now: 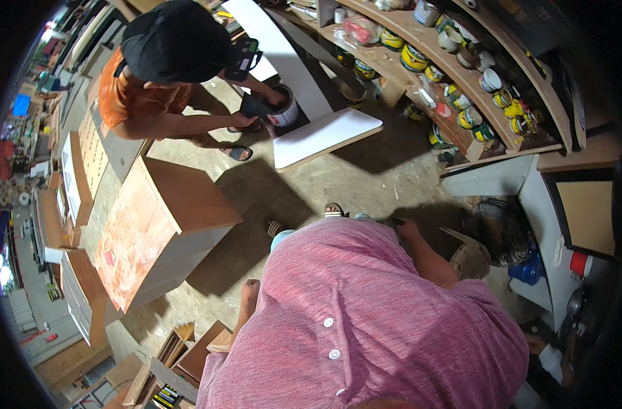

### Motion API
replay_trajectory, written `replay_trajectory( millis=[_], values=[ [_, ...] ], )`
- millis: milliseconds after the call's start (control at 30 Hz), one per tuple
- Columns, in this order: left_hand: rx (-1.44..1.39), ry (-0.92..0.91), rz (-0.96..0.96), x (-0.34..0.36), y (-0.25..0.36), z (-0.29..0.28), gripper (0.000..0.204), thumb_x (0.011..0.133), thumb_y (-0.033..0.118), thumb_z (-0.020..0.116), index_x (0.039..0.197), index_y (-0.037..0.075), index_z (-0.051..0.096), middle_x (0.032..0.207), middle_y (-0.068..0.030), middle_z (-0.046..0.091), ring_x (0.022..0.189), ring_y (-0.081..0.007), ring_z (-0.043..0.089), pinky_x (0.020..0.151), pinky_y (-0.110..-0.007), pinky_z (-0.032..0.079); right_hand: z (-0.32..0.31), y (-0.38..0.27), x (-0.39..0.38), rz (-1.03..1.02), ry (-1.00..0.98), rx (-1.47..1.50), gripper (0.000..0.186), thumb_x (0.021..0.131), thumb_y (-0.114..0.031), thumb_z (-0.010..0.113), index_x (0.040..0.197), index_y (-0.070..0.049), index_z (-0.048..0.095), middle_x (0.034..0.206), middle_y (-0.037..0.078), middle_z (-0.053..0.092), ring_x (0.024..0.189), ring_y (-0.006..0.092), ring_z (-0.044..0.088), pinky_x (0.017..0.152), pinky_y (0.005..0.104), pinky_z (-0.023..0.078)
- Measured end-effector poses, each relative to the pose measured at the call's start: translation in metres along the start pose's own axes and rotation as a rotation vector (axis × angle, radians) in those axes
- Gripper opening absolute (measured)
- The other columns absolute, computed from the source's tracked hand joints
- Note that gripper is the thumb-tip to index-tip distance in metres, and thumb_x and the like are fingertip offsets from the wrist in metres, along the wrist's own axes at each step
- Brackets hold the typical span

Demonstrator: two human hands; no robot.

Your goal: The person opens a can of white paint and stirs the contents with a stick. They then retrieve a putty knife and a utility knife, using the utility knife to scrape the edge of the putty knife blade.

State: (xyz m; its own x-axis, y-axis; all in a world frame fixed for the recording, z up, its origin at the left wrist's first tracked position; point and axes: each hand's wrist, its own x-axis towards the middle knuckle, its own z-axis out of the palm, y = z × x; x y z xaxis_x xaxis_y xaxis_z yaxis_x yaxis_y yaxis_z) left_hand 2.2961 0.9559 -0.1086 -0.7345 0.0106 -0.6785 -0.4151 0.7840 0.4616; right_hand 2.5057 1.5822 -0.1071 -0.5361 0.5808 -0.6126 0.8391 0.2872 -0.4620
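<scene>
My left hand (250, 290) hangs beside my pink shirt; its fingers are too hidden to read. My right hand (408, 230) is at my other side, fingers curled around something dark and small that I cannot make out. Ahead, a co-worker in an orange shirt and black cap (162, 51) bends over a metal can (282, 116), one hand reaching into it, the other at a dark flat piece beside it. A white board (324, 135) lies by the can. A plywood cabinet with a smeared top (135, 238) stands to my front left.
Wooden shelves (439, 75) with several paint cans line the front right. Lumber and boards (188, 354) lie at the lower left. At right are a framed panel (583, 215) and blue containers (527, 269). A long white curved panel (260, 24) stands behind the co-worker.
</scene>
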Motion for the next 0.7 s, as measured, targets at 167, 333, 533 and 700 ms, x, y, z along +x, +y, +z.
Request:
replay_trajectory(
  millis=[167,333,533,700],
  values=[
    [0.006,-0.041,0.027,0.013,-0.006,-0.011,0.029,0.084,0.019,0.059,0.098,-0.003,0.071,0.088,-0.0169,0.073,0.081,-0.0207,0.067,0.072,-0.034,0.052,0.005,0.012,-0.010,-0.038,0.013,-0.020,0.044,0.079,-0.019,0.061,0.120,-0.007,0.067,0.113,0.021,0.068,0.106,0.0362,0.065,0.092,0.0414,0.051],
    [0.122,-0.014,0.124,0.040,0.000,-0.004,0.026,0.083,0.017,0.068,0.100,-0.002,0.071,0.088,-0.0135,0.073,0.080,-0.0169,0.066,0.072,-0.032,0.052,0.005,0.010,-0.011,-0.030,0.017,0.064,0.041,0.080,-0.018,0.059,0.119,-0.008,0.068,0.113,0.021,0.068,0.106,0.0372,0.065,0.093,0.0415,0.051],
    [-0.135,-0.070,0.080,0.059,-0.003,0.004,0.026,0.082,0.015,0.075,0.100,-0.003,0.069,0.090,-0.0076,0.071,0.079,-0.0122,0.062,0.071,-0.028,0.051,0.009,0.002,-0.004,0.033,0.068,0.076,0.041,0.080,-0.015,0.057,0.119,-0.011,0.069,0.113,0.021,0.068,0.104,0.0365,0.066,0.091,0.0414,0.051],
    [-0.167,-0.092,0.046,0.057,0.014,0.004,0.026,0.084,0.014,0.075,0.100,-0.004,0.067,0.090,-0.0066,0.070,0.078,-0.0119,0.061,0.072,-0.027,0.051,0.005,0.001,-0.003,0.143,0.011,0.158,0.043,0.079,-0.014,0.058,0.121,-0.012,0.068,0.112,0.020,0.069,0.104,0.0344,0.067,0.090,0.0400,0.051]
  ],
)
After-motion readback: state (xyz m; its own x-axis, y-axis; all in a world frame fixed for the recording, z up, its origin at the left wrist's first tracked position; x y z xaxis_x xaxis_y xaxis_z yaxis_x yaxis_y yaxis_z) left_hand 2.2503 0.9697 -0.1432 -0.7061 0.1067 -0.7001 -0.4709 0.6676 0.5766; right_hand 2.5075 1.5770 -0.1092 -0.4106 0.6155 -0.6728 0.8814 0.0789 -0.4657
